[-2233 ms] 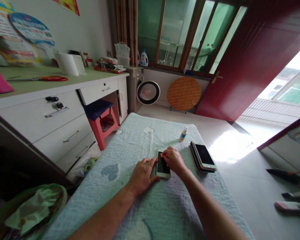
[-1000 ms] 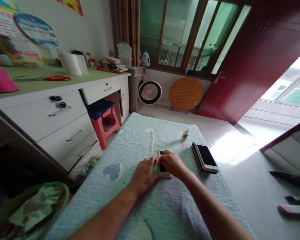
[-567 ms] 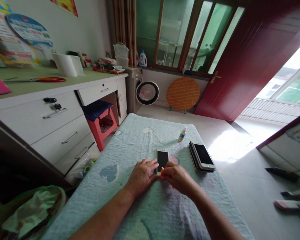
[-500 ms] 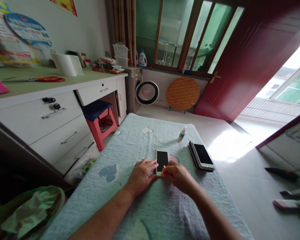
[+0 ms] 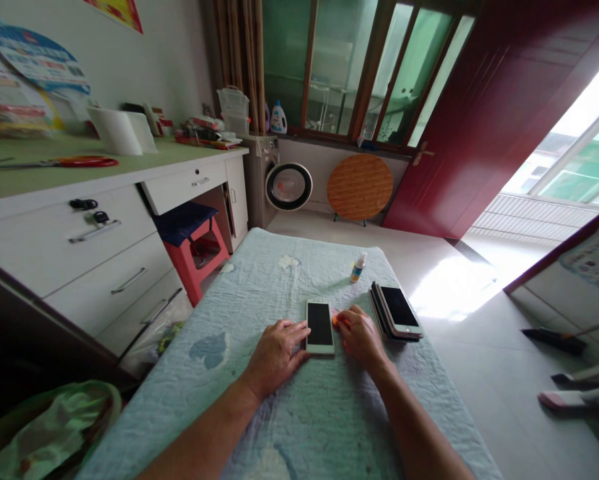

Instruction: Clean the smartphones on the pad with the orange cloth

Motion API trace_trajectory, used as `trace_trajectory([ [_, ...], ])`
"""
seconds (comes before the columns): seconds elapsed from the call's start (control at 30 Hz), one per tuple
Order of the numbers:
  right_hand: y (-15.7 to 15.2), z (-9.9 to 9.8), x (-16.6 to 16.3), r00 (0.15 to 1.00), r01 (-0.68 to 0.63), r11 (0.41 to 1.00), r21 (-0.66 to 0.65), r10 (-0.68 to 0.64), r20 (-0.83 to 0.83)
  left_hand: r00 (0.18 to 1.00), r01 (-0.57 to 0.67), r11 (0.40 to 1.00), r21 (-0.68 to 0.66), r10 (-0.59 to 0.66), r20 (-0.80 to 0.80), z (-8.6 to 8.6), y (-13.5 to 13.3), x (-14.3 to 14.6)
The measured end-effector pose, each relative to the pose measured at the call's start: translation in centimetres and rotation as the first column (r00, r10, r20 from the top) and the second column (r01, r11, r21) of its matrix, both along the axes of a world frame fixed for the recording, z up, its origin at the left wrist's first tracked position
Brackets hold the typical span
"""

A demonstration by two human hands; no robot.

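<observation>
A white smartphone [image 5: 320, 325] with a dark screen lies face up on the quilted cover. My left hand [image 5: 278, 353] rests flat beside it, fingertips on its left edge and thumb near the lower left corner. Close to the phone's right side, my right hand [image 5: 362, 337] is closed on an orange cloth [image 5: 336, 321]; most of the cloth is hidden by the fingers. A stack of phones [image 5: 396, 312], a white one on top, lies to the right of that hand. Behind it stands a small spray bottle [image 5: 358, 268].
The pale blue quilted cover [image 5: 259, 280] spreads over the surface before me. At left are a white desk [image 5: 124, 200] and a red stool [image 5: 199, 257]. A washing machine [image 5: 262, 173] with its door open and a round wooden tabletop [image 5: 360, 187] stand at the back.
My right hand has moved off the phone's lower screen to its right side, with the orange cloth. My left hand stays at the left edge. The view has shifted slightly.
</observation>
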State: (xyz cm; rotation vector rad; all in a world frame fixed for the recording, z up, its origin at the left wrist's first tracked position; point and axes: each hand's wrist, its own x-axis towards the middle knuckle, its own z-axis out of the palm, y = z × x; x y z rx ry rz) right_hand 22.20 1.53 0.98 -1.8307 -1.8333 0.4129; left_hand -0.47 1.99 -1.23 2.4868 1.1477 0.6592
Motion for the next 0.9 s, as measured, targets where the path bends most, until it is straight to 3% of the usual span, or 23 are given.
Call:
trace_trajectory([
  [0.13, -0.5, -0.1, 0.2, 0.938, 0.055, 0.993, -0.107, -0.089, -0.336, 1.0, -0.009, 1.0, -0.006, 0.009, 0.03, 0.1, 0.0, 0.1],
  [0.3, -1.2, -0.2, -0.4, 0.851, -0.005, 0.958, -0.287, -0.147, -0.504, 0.998, -0.008, 1.0, -0.01, 0.008, 0.068, 0.3, 0.0, 0.0],
  [0.6, -1.9, -0.2, -1.5, 0.889, -0.012, 0.959, -0.285, -0.12, -0.442, 1.0, 0.0, 1.0, 0.005, 0.0, 0.019, 0.4, -0.1, 0.0],
  [0.9, -0.6, -0.7, -2.3, 0.895, 0.13, 0.982, -0.137, -0.176, -0.411, 1.0, 0.006, 1.0, -0.01, -0.006, 0.008, 0.4, -0.1, 0.0],
])
